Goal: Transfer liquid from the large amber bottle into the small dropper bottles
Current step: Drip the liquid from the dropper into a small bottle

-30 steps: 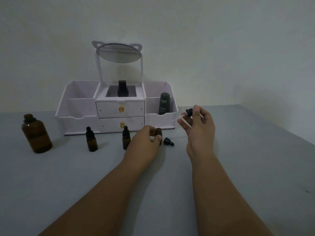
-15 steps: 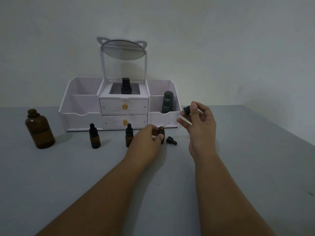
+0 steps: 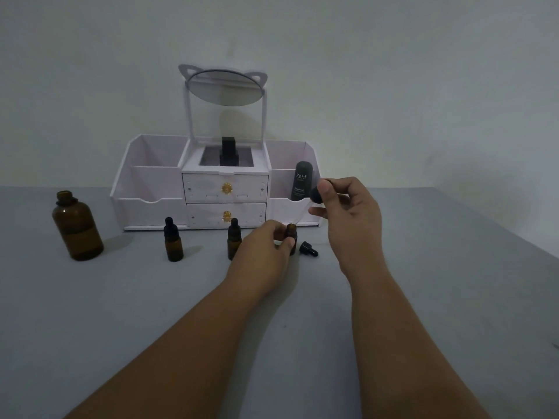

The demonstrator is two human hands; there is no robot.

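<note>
Two capped dropper bottles [image 3: 173, 241] wait on the grey surface [image 3: 438, 297] as we fill a third. Our left grip [image 3: 266, 249] curls round the open small bottle [image 3: 292, 232], and our right grip [image 3: 348, 219] pinches the dropper [image 3: 315, 195]. Its glass tube, level a moment ago, now slants down to the bottle's mouth, so release looks near. The large amber bottle [image 3: 77, 228] stands uncapped, well apart at left.
</note>
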